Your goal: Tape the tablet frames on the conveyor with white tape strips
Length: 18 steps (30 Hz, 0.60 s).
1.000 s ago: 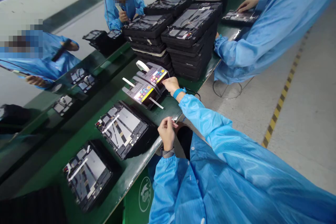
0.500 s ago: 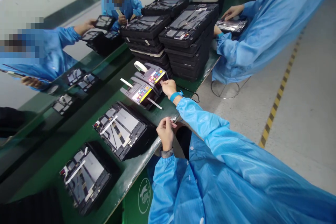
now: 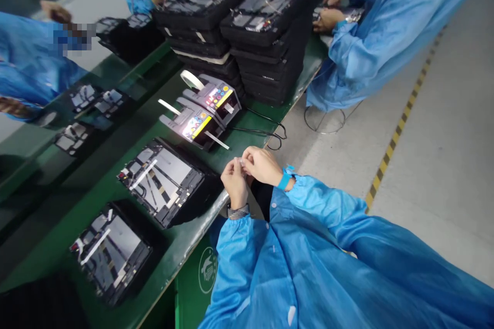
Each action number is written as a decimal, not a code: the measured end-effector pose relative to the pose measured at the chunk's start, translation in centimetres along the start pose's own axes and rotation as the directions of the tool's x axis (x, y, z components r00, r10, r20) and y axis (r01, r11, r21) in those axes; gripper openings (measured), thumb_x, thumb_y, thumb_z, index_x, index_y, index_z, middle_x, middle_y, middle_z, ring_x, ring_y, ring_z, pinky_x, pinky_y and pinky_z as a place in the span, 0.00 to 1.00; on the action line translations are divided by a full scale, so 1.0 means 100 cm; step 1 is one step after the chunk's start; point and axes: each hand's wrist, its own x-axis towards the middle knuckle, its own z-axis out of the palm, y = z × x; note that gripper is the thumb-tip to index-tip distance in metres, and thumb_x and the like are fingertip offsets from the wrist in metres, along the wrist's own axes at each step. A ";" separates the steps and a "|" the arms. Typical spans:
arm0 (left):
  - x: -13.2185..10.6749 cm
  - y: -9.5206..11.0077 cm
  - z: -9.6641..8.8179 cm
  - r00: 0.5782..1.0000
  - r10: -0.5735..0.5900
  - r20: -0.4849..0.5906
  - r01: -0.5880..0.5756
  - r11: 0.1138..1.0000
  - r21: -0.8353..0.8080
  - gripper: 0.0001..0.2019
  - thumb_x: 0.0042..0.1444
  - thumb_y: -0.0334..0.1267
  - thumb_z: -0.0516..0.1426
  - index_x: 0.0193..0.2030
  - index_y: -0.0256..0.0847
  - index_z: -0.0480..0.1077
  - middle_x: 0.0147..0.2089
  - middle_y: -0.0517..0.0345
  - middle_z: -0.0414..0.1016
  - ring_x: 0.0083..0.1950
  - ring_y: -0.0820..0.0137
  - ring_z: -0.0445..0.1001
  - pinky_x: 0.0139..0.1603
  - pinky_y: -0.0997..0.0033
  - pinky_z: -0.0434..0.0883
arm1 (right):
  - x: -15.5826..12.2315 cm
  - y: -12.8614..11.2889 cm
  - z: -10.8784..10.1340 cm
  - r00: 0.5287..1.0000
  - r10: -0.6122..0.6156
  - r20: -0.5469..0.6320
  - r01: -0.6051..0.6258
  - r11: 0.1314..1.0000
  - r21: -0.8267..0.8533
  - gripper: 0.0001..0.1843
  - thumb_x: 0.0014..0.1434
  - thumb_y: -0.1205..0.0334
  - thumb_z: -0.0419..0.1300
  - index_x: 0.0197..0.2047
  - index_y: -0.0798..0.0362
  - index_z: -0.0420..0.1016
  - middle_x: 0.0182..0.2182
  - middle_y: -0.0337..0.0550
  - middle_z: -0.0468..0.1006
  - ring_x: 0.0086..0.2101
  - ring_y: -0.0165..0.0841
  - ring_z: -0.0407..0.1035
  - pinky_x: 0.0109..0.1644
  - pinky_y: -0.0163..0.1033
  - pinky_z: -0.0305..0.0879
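Green workbench (image 3: 181, 247) in a workroom, its near edge running diagonally beside a grey floor (image 3: 436, 164) marked with yellow-and-black hazard tape (image 3: 402, 124). Towards the far end, stacked black trays (image 3: 266, 64) bearing exposed electronics hide part of the bench behind them; a co-worker in blue (image 3: 370, 41) handles a device beyond, at the same edge. Two tape dispensers (image 3: 206, 113) stand side by side before the stacks, a black cable (image 3: 276, 124) looping over the near edge. Left of them, two electronic devices (image 3: 165, 175) with bared internals lie on dark supports, the lower one nearer the bench's bottom-left end. At the near edge, the left hand (image 3: 234, 181) and right hand (image 3: 264, 166) meet, the fingertips of both pressed together on a small whitish piece (image 3: 242, 162), which they partly cover. Half a second earlier, the right hand was at the farther dispenser; it has since drawn back to the left, and a short strip (image 3: 229, 108) is now visible at that dispenser's mouth.
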 end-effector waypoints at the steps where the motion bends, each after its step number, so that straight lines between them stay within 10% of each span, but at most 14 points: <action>1: -0.002 0.000 0.002 1.000 -0.002 -0.002 0.002 1.000 -0.001 0.21 0.57 0.55 0.65 0.38 0.35 0.78 0.32 0.57 0.79 0.30 0.74 0.76 0.33 0.75 0.71 | -0.009 -0.001 0.002 1.000 0.011 0.004 -0.011 0.998 -0.055 0.07 0.69 0.61 0.57 0.40 0.51 0.75 0.38 0.43 0.80 0.38 0.34 0.74 0.42 0.37 0.63; 11: -0.032 0.006 0.011 0.996 0.013 0.084 -0.027 0.985 0.169 0.17 0.54 0.48 0.70 0.45 0.38 0.83 0.44 0.51 0.85 0.43 0.68 0.82 0.48 0.70 0.76 | -0.038 0.022 0.001 0.988 0.071 -0.139 -0.070 0.997 0.016 0.10 0.73 0.60 0.53 0.44 0.50 0.75 0.42 0.44 0.78 0.39 0.34 0.74 0.42 0.37 0.65; 18: -0.029 -0.012 0.075 0.996 0.061 0.070 -0.087 0.880 0.467 0.17 0.62 0.51 0.64 0.44 0.38 0.80 0.40 0.52 0.83 0.39 0.68 0.81 0.41 0.72 0.76 | -0.046 0.079 -0.012 0.925 0.099 -0.368 0.025 0.948 0.317 0.14 0.73 0.64 0.53 0.52 0.50 0.80 0.41 0.46 0.76 0.41 0.35 0.74 0.46 0.40 0.71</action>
